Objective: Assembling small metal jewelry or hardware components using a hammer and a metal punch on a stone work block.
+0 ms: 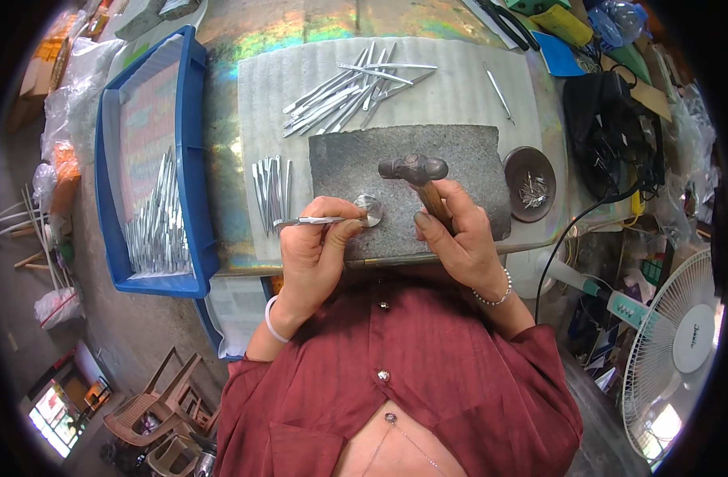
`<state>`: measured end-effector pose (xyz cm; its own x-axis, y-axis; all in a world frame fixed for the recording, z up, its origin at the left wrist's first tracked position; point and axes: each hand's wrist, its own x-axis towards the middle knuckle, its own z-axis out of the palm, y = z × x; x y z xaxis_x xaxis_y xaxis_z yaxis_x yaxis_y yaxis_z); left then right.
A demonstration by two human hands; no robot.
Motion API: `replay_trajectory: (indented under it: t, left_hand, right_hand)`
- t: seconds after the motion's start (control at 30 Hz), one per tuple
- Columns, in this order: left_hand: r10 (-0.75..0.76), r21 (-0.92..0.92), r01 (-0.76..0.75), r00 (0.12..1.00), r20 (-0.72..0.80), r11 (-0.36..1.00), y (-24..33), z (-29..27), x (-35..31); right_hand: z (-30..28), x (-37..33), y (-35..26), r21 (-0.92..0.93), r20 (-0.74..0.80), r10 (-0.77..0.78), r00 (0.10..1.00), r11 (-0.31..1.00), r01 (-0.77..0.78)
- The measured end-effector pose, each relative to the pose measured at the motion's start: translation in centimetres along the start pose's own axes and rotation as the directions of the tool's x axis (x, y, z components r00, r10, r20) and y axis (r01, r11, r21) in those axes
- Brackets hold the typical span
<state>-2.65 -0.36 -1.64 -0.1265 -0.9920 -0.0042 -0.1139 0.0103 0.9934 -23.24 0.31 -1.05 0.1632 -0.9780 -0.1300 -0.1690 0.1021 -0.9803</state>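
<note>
My left hand (316,246) is closed on a slim silver metal strip (308,221), pinching it near its right end. That end lies at a small round shiny metal block (369,208) on a grey stone slab (340,163); my fingertips hide the exact contact. My right hand (463,238) grips the wooden handle of a hammer (412,168), its dark head raised over the slab. Left of the slab lies a short row of similar strips (272,187). A loose heap of strips (356,91) sits beyond it. To the right stands a dark round bowl (516,171) with small metal pins (535,191).
White foam sheet (459,87) covers the table under the slab. A blue tray (193,159) full of strips stands at left. A pointed metal tool (499,94) lies far right. A black bag (598,119), a cable and a fan (674,350) crowd the right side.
</note>
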Motion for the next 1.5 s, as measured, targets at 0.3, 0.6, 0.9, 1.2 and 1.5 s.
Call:
replay_trajectory:
  t: [0.3, 0.6, 0.9, 1.2, 1.5]
  left_hand:
    - [0.003, 0.032, -0.004, 1.000, 0.005, 0.999, 0.2, 0.0, 0.2]
    - [0.376, 0.552, -0.413, 0.908, 0.187, 0.724, 1.4, 0.9, 0.5]
    - [0.400, 0.502, -0.479, 0.878, 0.264, 0.720, 1.9, 0.0, 0.8]
    - [0.532, 0.548, -0.578, 0.805, 0.262, 0.604, -1.1, 0.1, 0.3]
    - [0.458, 0.463, -0.500, 0.864, 0.210, 0.732, 0.5, -0.4, 0.7]
  right_hand:
    - [0.1, 0.0, 0.6, -0.036, -0.030, -0.070, 0.997, 0.997, 0.069]
    - [0.3, 0.6, -1.2, 0.065, 0.077, -0.167, 0.983, 0.985, 0.163]
    - [0.9, 3.1, -8.0, -0.175, 0.405, -0.564, 0.720, 0.725, 0.666]
    - [0.8, 1.4, -10.1, -0.237, 0.383, -0.414, 0.826, 0.820, 0.521]
    - [-3.0, -2.2, -10.8, -0.299, 0.368, -0.290, 0.883, 0.863, 0.408]
